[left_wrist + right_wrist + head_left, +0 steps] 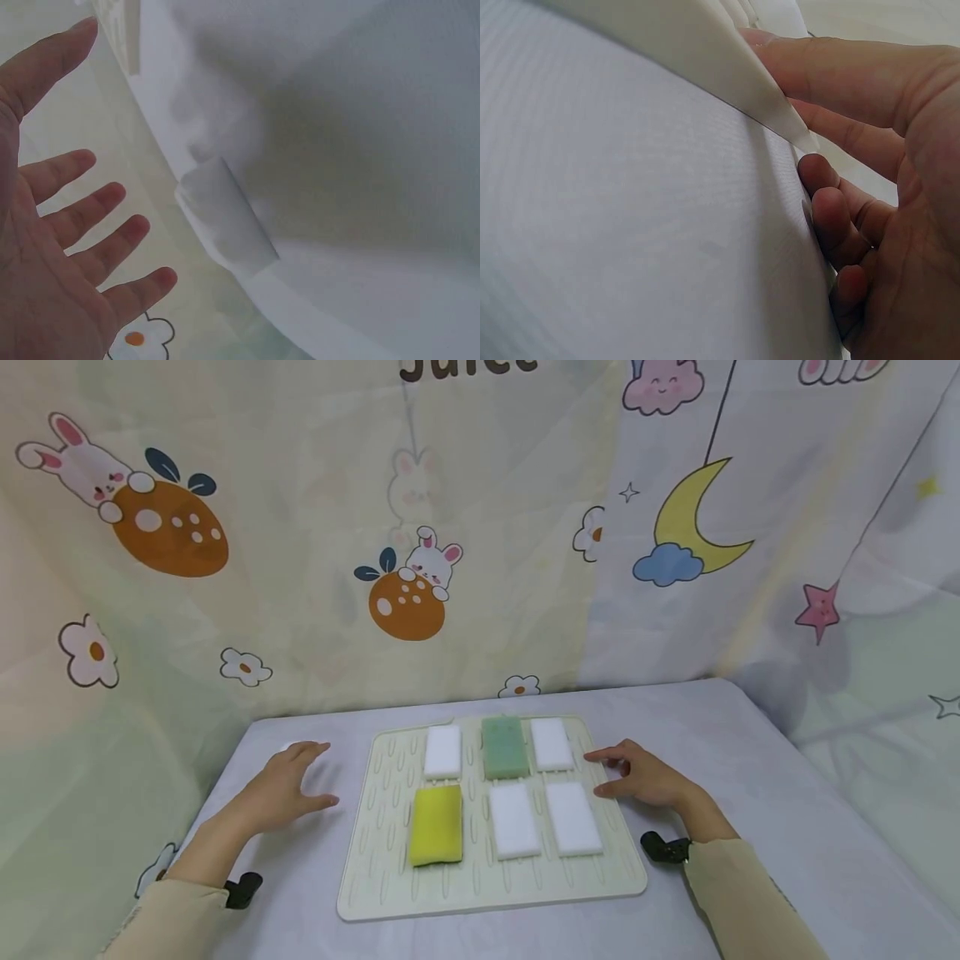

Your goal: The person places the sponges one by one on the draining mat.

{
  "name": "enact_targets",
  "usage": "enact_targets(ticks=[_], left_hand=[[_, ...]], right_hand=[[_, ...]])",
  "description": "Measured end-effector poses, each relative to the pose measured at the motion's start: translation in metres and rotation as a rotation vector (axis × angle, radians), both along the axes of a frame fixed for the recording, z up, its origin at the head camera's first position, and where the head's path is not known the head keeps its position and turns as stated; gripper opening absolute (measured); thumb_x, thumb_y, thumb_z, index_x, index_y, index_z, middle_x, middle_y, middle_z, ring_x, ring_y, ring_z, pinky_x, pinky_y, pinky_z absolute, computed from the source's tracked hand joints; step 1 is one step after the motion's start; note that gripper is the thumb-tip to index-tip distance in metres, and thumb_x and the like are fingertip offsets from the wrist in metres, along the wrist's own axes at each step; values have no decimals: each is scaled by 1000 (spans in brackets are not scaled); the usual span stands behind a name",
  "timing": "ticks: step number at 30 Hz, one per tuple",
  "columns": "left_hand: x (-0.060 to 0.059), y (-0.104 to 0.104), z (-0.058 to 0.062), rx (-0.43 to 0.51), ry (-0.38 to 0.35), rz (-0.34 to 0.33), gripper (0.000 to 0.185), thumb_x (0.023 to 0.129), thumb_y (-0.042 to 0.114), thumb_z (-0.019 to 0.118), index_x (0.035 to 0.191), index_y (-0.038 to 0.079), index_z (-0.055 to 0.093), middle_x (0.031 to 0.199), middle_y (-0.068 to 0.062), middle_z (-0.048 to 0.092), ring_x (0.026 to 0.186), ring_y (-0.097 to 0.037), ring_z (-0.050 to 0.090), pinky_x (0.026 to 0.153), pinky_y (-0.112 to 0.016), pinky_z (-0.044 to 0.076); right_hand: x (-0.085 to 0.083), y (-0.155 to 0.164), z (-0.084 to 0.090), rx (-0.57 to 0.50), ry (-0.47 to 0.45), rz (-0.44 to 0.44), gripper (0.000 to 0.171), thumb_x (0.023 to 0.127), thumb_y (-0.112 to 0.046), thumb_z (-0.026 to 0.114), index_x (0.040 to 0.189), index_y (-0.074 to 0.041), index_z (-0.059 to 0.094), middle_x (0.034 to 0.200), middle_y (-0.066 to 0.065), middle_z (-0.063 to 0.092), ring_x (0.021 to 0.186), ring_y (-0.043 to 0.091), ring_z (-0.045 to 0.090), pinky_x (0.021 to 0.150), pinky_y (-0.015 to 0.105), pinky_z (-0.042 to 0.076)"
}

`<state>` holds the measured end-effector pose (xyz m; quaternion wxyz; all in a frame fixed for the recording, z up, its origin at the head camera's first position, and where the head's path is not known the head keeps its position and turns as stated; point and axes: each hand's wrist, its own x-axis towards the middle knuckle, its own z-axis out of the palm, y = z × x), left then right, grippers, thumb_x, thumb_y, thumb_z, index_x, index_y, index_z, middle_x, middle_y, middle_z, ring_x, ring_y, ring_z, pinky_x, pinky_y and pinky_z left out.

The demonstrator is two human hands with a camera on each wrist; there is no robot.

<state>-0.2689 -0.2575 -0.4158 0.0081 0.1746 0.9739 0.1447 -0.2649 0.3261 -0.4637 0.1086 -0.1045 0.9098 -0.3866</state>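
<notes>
A cream ridged drying mat [375, 868] lies on the table, bearing two rows of sponges. In the back row a green sponge [505, 748] sits between a white sponge [443, 752] and another white sponge [552, 744]. A yellow sponge [436, 825] is at front left, with two white sponges, one nearer the middle [514, 820] and one to its right [573, 818]. My left hand [281, 789] hovers beyond the mat's left side, fingers spread, holding nothing. My right hand [645, 777] is at the mat's right edge, thumb and forefinger apart, other fingers loosely bent; the right wrist view shows the thumb overlapping the mat's rim [675, 52].
A white cloth [292, 877] covers the table, and its folded corner [225, 214] appears in the left wrist view. Behind the table hangs a printed curtain [315, 568] with rabbits, flowers and a moon. Dark wrist devices sit at the left cuff [243, 890] and right cuff [663, 848].
</notes>
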Motion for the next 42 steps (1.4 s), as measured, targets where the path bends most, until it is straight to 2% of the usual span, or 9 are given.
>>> enact_targets(ticks=[6, 14, 20, 28, 35, 42], left_hand=[[-11, -18, -7, -29, -30, 31, 96, 82, 45, 85, 153, -3, 42, 154, -37, 36, 137, -62, 38, 106, -74, 37], [-26, -34, -6, -49, -83, 22, 99, 81, 42, 86, 154, -5, 38, 157, -42, 27, 140, -65, 31, 109, -77, 32], [-30, -40, -1, -42, -139, -6, 99, 79, 38, 87, 154, -5, 39, 157, -43, 27, 140, -66, 29, 108, -78, 31], [-34, -43, 0, -26, -206, -13, 97, 81, 36, 86, 155, -4, 38, 158, -43, 24, 143, -65, 26, 110, -76, 29], [-37, -49, -6, -27, -190, -34, 92, 82, 28, 86, 154, -5, 40, 157, -43, 28, 142, -63, 30, 113, -73, 29], [-40, -54, -10, -23, -189, -34, 92, 83, 31, 84, 155, -5, 39, 156, -41, 29, 141, -63, 32, 112, -73, 31]], right_hand=[[0, 0, 0, 8, -11, -14, 63, 82, -32, 88, 138, -13, 67, 117, 12, 51, 99, 24, 41, 82, 35, 38], [1, -1, -1, -20, -22, -25, 63, 81, -30, 89, 137, -12, 68, 117, 13, 51, 98, 25, 42, 81, 35, 38], [1, -2, 0, -20, -25, -28, 62, 81, -30, 89, 137, -13, 68, 116, 12, 50, 98, 24, 42, 81, 35, 38], [2, -2, 0, -13, -24, -28, 62, 82, -30, 88, 138, -13, 67, 116, 12, 50, 98, 24, 41, 81, 35, 38], [-1, 0, -4, -8, -19, -23, 62, 82, -31, 88, 138, -14, 67, 115, 12, 49, 96, 24, 40, 80, 35, 37], [-2, 2, -5, -1, -7, -18, 62, 82, -31, 88, 138, -14, 67, 114, 11, 49, 96, 24, 40, 81, 36, 37]])
